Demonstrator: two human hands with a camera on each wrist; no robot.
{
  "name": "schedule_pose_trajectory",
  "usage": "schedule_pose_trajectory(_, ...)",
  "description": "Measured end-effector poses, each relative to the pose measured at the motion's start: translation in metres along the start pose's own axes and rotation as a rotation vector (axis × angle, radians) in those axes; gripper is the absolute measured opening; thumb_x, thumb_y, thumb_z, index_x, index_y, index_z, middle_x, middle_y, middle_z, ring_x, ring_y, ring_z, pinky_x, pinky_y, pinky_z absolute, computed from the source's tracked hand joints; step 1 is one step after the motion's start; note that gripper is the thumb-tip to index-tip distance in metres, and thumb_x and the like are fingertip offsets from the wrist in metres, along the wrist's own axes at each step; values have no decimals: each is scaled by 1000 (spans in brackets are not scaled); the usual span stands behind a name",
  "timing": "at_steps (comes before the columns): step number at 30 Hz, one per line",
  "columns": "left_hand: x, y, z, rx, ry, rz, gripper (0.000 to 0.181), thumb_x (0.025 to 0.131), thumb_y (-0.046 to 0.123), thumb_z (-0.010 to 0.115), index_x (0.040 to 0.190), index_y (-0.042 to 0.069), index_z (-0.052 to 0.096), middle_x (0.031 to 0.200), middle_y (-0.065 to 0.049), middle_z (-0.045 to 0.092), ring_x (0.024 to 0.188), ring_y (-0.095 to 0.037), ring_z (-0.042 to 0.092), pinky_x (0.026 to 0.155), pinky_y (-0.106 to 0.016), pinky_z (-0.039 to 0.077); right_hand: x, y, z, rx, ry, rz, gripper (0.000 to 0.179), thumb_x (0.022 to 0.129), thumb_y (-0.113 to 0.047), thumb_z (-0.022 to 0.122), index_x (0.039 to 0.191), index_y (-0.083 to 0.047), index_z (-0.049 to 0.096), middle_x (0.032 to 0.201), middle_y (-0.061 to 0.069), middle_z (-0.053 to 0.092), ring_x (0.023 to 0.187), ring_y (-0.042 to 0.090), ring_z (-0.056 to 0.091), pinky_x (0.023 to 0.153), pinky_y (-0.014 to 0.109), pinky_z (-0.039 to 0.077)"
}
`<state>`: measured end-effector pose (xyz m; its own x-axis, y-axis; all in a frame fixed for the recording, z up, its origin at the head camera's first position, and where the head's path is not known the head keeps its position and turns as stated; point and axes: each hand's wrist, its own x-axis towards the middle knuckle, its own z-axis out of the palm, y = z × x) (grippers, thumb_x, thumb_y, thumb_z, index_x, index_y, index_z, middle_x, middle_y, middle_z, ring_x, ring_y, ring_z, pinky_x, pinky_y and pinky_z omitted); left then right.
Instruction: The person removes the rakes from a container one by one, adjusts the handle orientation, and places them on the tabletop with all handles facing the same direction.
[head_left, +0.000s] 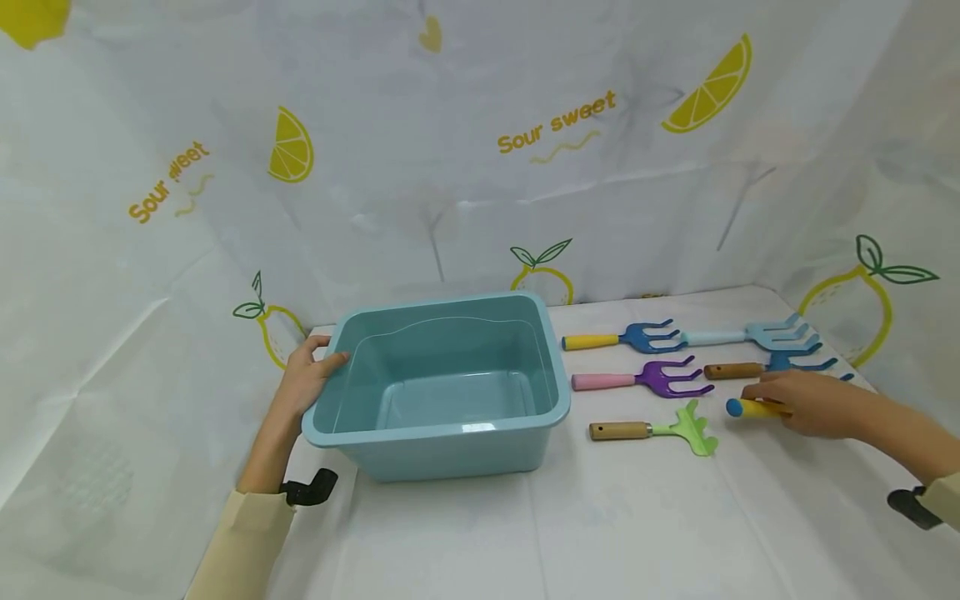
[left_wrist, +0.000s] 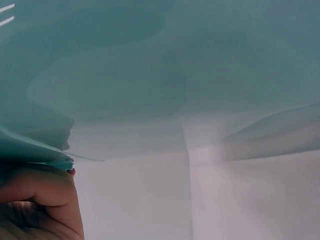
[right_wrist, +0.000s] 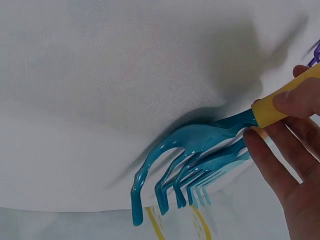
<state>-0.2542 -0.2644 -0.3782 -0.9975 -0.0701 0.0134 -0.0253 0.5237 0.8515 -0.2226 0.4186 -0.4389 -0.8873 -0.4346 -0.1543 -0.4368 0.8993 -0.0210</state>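
My left hand [head_left: 306, 377] grips the left rim of a blue-green plastic basin [head_left: 450, 457], thumb over the edge. Close up in the left wrist view, the curled fingers [left_wrist: 45, 190] sit under the basin's edge. On the right, my right hand [head_left: 821, 404] pinches the yellow handle [head_left: 759, 408] of a hand rake. Its blue tines [right_wrist: 172, 145] hang close over the white cloth in the right wrist view; in the head view the hand hides them. Just beyond that hand lies a blue rake with a wooden handle [head_left: 733, 372].
Left of the right hand lie a green rake with a wooden handle [head_left: 618, 431] and a purple rake with a pink handle [head_left: 603, 382]. Farther back are a yellow-handled blue rake [head_left: 591, 342] and a light blue rake [head_left: 716, 338]. Lemon-printed cloth [head_left: 420, 225] hangs behind.
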Motion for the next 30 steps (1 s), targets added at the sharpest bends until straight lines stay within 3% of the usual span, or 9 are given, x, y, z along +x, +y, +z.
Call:
schedule_pose_trajectory(6,1,1,4,-11,-5,6,50,104,23,56,144,-4,44,142,-29,53,109,-34,67,79,-31,57,1,0,11,36,-20,35,36,80,4,80,109,-17,74,96,-7,67,86,17,59,83,50,59)
schedule_pose_trajectory(15,0,-1,12,-7,-16,20,49,105,23,55,145,-4,43,144,-29,52,114,-40,66,82,-36,58,-2,-2,24,21,-12,81,34,80,5,79,105,-17,72,91,-4,60,81,17,53,77,46,58)
schedule_pose_trajectory(19,-4,-3,14,-8,-18,14,49,105,23,55,145,-4,43,142,-30,54,109,-38,69,79,-36,59,-4,-3,26,16,-23,88,36,79,6,80,105,-17,72,90,-3,59,80,18,52,76,45,58)
schedule_pose_trajectory(25,-6,-2,12,-7,-23,22,50,105,25,56,145,-3,43,138,-30,57,103,-32,71,76,-34,60,-5,-3,11,-6,-10,70,39,77,3,82,106,-20,72,105,7,66,82,21,60,72,45,59)
schedule_pose_trajectory(30,-4,-1,6,-47,-80,-11,58,104,39,57,144,0,41,140,-25,52,107,-28,66,78,-31,57,1,-9,-22,-37,98,45,37,77,-5,86,111,-16,73,109,12,65,76,17,60,64,39,58)
